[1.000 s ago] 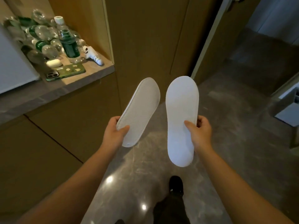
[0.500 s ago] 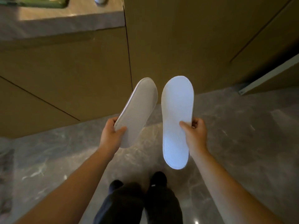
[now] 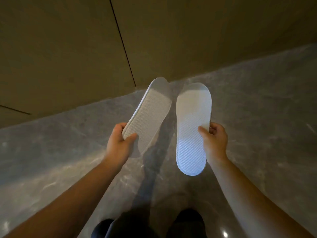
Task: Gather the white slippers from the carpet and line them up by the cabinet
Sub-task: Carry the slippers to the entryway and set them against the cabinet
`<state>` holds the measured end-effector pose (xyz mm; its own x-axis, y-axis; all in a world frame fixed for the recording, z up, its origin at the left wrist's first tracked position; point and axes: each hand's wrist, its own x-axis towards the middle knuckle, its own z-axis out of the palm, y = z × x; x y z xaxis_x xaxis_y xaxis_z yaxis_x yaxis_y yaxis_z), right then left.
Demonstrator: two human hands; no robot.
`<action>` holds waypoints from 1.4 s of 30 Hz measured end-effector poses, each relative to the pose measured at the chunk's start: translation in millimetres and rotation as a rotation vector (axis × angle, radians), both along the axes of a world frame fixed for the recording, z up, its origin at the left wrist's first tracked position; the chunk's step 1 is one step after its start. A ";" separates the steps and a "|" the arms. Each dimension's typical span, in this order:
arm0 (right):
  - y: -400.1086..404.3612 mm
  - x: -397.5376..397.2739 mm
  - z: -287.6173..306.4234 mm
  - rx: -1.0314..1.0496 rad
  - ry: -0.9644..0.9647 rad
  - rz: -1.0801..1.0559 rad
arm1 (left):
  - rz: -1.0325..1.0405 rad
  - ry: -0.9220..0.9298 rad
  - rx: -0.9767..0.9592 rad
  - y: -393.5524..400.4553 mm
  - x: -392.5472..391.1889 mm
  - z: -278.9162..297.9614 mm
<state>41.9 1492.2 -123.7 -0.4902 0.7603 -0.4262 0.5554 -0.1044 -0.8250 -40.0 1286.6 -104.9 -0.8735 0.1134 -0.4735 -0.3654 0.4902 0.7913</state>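
I hold two white slippers with their textured soles facing me. My left hand (image 3: pixel 119 143) grips the left slipper (image 3: pixel 151 110) near its heel; this slipper tilts to the right. My right hand (image 3: pixel 215 143) grips the right slipper (image 3: pixel 193 121) at its right edge, thumb across the sole, and it points nearly straight ahead. Both slippers hang above the grey marble floor (image 3: pixel 257 109), their toes close to the foot of the brown wooden cabinet (image 3: pixel 68 48). The slippers' upper sides are hidden.
The cabinet front fills the upper half of the view, with a dark vertical seam (image 3: pixel 123 43) between its panels. My legs and dark shoes (image 3: pixel 187 222) stand on the marble floor at the bottom.
The view has tipped further down: the counter with bottles and the doorway have left the frame. Both hands with the slippers have come lower and closer to the cabinet's base.
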 end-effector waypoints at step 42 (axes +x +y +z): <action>-48.1 -73.7 -108.4 -0.313 0.217 0.276 | 0.014 -0.333 0.335 -7.3 -27.8 -134.9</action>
